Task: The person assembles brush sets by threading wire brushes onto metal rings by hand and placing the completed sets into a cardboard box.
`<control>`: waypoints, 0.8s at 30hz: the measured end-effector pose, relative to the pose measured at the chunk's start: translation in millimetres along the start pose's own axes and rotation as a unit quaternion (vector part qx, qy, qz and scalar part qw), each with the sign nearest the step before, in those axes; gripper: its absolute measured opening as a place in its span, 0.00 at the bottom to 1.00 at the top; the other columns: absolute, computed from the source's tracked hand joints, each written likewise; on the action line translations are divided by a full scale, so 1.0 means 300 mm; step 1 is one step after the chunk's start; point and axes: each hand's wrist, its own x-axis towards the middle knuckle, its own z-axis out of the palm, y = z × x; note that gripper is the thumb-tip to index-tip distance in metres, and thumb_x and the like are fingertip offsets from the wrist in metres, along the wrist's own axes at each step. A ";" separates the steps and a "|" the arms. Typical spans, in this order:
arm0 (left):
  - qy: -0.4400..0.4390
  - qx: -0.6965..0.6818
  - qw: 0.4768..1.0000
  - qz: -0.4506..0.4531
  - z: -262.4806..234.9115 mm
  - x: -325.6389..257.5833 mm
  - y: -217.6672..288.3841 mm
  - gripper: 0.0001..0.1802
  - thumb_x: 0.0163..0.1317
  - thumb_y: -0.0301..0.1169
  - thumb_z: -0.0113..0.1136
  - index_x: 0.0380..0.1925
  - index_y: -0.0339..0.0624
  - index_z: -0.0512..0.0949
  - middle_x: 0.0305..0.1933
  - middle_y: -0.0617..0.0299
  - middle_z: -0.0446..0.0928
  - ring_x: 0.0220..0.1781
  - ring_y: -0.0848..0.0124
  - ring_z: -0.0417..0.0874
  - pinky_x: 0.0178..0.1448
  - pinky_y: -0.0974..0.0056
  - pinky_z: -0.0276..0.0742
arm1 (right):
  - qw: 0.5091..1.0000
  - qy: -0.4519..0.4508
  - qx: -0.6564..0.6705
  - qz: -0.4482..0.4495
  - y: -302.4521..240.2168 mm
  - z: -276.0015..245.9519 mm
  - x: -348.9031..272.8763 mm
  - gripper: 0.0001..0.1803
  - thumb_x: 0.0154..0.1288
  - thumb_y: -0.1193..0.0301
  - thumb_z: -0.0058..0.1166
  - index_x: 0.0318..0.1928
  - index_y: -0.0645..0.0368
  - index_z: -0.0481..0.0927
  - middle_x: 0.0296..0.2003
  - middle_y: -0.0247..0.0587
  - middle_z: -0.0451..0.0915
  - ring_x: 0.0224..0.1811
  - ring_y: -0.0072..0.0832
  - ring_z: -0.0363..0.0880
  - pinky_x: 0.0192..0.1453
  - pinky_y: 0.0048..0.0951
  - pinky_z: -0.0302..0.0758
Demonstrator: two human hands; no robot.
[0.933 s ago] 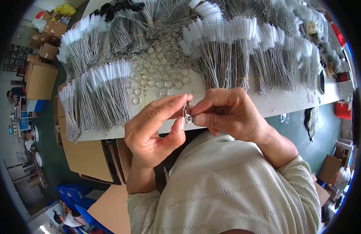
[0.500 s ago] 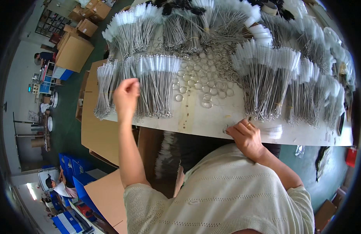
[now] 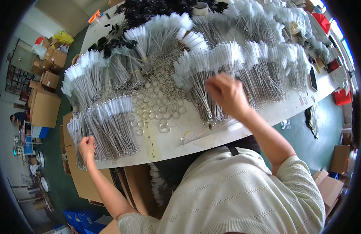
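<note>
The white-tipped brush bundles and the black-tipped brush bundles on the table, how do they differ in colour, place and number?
The white-tipped brush bundles have pale bristle heads; the black-tipped brush bundles have dark ones. The white ones cover most of the table, and the left hand and right hand are at them; the black ones lie along the far edge, away from both hands. White bundles are many, black few. Both kinds have thin wire stems.

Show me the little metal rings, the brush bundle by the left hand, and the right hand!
metal rings [image 3: 159,107], head view, middle of the loose pile on the table.
brush bundle [image 3: 112,124], head view, its wire stems.
right hand [image 3: 226,93], head view, back of the hand.
</note>
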 end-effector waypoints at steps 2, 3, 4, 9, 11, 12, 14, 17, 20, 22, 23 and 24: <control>0.001 -0.055 0.998 -0.029 -0.036 -0.010 0.010 0.09 0.59 0.31 0.57 0.25 0.37 0.76 0.19 0.67 0.73 0.18 0.80 0.71 0.19 0.73 0.66 | 0.986 -0.063 -0.124 0.092 0.060 -0.001 0.075 0.13 0.60 0.61 0.52 0.32 0.59 0.76 0.32 0.45 0.76 0.33 0.42 0.78 0.35 0.36 0.76; 0.002 -0.095 0.995 -0.028 -0.040 -0.011 0.009 0.09 0.58 0.31 0.58 0.24 0.36 0.76 0.19 0.66 0.73 0.18 0.80 0.71 0.19 0.72 0.68 | 0.977 -0.084 -0.153 0.123 0.069 0.004 0.091 0.13 0.58 0.61 0.54 0.33 0.59 0.76 0.34 0.44 0.77 0.35 0.43 0.78 0.38 0.40 0.76; -0.012 -0.139 0.990 -0.035 -0.036 -0.007 0.031 0.08 0.58 0.30 0.59 0.26 0.36 0.75 0.20 0.65 0.74 0.19 0.79 0.73 0.20 0.72 0.70 | 0.975 -0.087 -0.159 0.130 0.079 0.005 0.094 0.12 0.57 0.62 0.54 0.32 0.59 0.76 0.34 0.44 0.77 0.35 0.43 0.78 0.39 0.41 0.75; 0.030 -0.211 0.977 0.015 -0.071 -0.075 0.166 0.06 0.61 0.26 0.52 0.37 0.35 0.73 0.29 0.57 0.77 0.20 0.75 0.77 0.25 0.70 0.77 | 0.989 -0.034 -0.069 0.124 0.096 0.006 0.107 0.08 0.54 0.69 0.54 0.30 0.61 0.80 0.28 0.47 0.81 0.28 0.40 0.80 0.36 0.36 0.76; 0.006 -0.243 0.968 0.059 -0.031 -0.128 0.296 0.08 0.61 0.25 0.50 0.39 0.36 0.72 0.32 0.56 0.77 0.20 0.75 0.76 0.24 0.72 0.74 | 0.986 -0.034 -0.009 0.163 0.097 -0.023 0.106 0.09 0.53 0.69 0.56 0.31 0.62 0.82 0.23 0.43 0.81 0.22 0.28 0.78 0.30 0.28 0.74; -0.022 -0.232 0.971 0.056 -0.006 -0.158 0.363 0.09 0.60 0.25 0.49 0.40 0.36 0.72 0.34 0.56 0.77 0.21 0.76 0.76 0.23 0.73 0.73 | 0.986 -0.030 -0.013 0.166 0.091 -0.045 0.108 0.09 0.53 0.69 0.56 0.31 0.62 0.82 0.23 0.43 0.81 0.22 0.28 0.78 0.30 0.28 0.74; 0.021 -0.050 0.990 0.130 0.080 -0.149 0.379 0.10 0.57 0.33 0.55 0.31 0.35 0.75 0.27 0.55 0.77 0.25 0.67 0.77 0.30 0.61 0.73 | 0.965 0.051 0.100 0.237 0.063 -0.084 0.117 0.10 0.53 0.68 0.59 0.31 0.63 0.83 0.19 0.34 0.77 0.22 0.15 0.72 0.28 0.20 0.68; -0.004 0.131 0.977 0.165 0.192 -0.172 0.380 0.14 0.54 0.37 0.60 0.23 0.36 0.77 0.23 0.50 0.77 0.24 0.62 0.77 0.32 0.59 0.71 | 0.924 0.176 0.243 0.238 0.064 -0.218 0.140 0.11 0.56 0.69 0.57 0.33 0.66 0.81 0.22 0.29 0.75 0.23 0.14 0.67 0.26 0.17 0.65; 0.003 0.033 0.975 0.218 0.160 -0.157 0.284 0.10 0.54 0.31 0.59 0.23 0.33 0.75 0.20 0.51 0.75 0.21 0.69 0.71 0.29 0.62 0.68 | 0.860 0.291 0.364 0.207 0.175 -0.376 0.147 0.10 0.60 0.70 0.48 0.35 0.66 0.78 0.25 0.33 0.75 0.24 0.17 0.68 0.26 0.20 0.71; -0.008 0.085 0.974 0.209 0.132 -0.140 0.253 0.09 0.56 0.28 0.56 0.25 0.30 0.74 0.20 0.52 0.75 0.21 0.70 0.68 0.29 0.64 0.67 | 0.871 0.261 0.346 0.229 0.289 -0.450 0.112 0.14 0.61 0.70 0.40 0.37 0.64 0.79 0.27 0.36 0.76 0.24 0.20 0.70 0.26 0.22 0.72; -0.004 0.057 0.976 0.210 0.139 -0.142 0.253 0.09 0.57 0.28 0.55 0.24 0.31 0.74 0.21 0.53 0.75 0.20 0.70 0.68 0.28 0.64 0.66 | 0.892 0.238 0.268 0.275 0.342 -0.486 0.087 0.13 0.60 0.71 0.42 0.36 0.61 0.80 0.26 0.36 0.76 0.23 0.20 0.70 0.26 0.23 0.72; 0.003 0.031 0.978 0.207 0.150 -0.141 0.255 0.09 0.57 0.28 0.54 0.23 0.31 0.74 0.21 0.53 0.76 0.20 0.70 0.68 0.28 0.64 0.66 | 0.903 0.209 0.194 0.320 0.393 -0.504 0.057 0.12 0.60 0.71 0.43 0.35 0.59 0.81 0.25 0.36 0.77 0.22 0.21 0.70 0.27 0.25 0.72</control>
